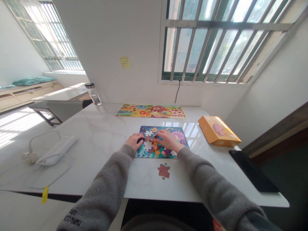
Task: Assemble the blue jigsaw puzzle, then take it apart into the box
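Piece (164,171) lay loose on the near side of the puzzle (160,150).
Left hand (135,141) curled at the puzzle's left edge, right hand (168,140) arched over its middle; whether either gripped anything could not be determined. Orange box (218,131) sat right of the puzzle; animal-picture panel (151,111) lay beyond the puzzle.

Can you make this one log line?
left hand: at puzzle left edge; right hand: at puzzle middle; puzzle: incomplete; loose piece: on table
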The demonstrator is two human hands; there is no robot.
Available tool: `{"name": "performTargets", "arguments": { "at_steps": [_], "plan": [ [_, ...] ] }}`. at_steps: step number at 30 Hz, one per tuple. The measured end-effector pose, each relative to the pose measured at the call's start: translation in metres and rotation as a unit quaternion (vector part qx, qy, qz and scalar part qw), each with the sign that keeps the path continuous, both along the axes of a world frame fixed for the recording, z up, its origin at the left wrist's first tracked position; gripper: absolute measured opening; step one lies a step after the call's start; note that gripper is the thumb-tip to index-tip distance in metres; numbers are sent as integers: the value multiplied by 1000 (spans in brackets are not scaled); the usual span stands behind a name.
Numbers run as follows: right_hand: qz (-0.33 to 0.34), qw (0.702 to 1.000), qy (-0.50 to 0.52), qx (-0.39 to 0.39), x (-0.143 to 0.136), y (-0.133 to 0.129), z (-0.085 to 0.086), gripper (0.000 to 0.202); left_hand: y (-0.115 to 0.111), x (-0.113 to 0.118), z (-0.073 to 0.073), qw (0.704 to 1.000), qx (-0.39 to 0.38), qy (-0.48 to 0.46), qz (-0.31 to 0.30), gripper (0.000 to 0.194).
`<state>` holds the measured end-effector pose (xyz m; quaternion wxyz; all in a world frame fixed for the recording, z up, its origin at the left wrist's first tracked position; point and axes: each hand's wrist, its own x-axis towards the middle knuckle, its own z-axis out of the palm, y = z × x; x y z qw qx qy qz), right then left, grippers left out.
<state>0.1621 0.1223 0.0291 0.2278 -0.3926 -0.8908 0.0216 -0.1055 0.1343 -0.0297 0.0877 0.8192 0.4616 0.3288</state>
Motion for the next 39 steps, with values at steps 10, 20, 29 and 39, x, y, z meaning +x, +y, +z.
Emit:
{"name": "performTargets", "arguments": {
  "at_steps": [10, 20, 29, 39],
  "plan": [
    [-41, 995, -79, 35, -38, 28, -7, 20, -1, -2, 4, 999, -23, 29, 0, 33],
    [-34, 995, -87, 46, -43, 32, -10, 19, -8, 3, 5, 999, -11, 47, 23, 37],
    [-26, 993, -105, 37, -46, 34, -10, 24, -9, 4, 6, 996, -16, 79, 29, 39],
    [3, 993, -118, 12, -36, 28, -8, 35, -21, 17, 21, 980, -62, 178, 63, 44]
  ]
}}
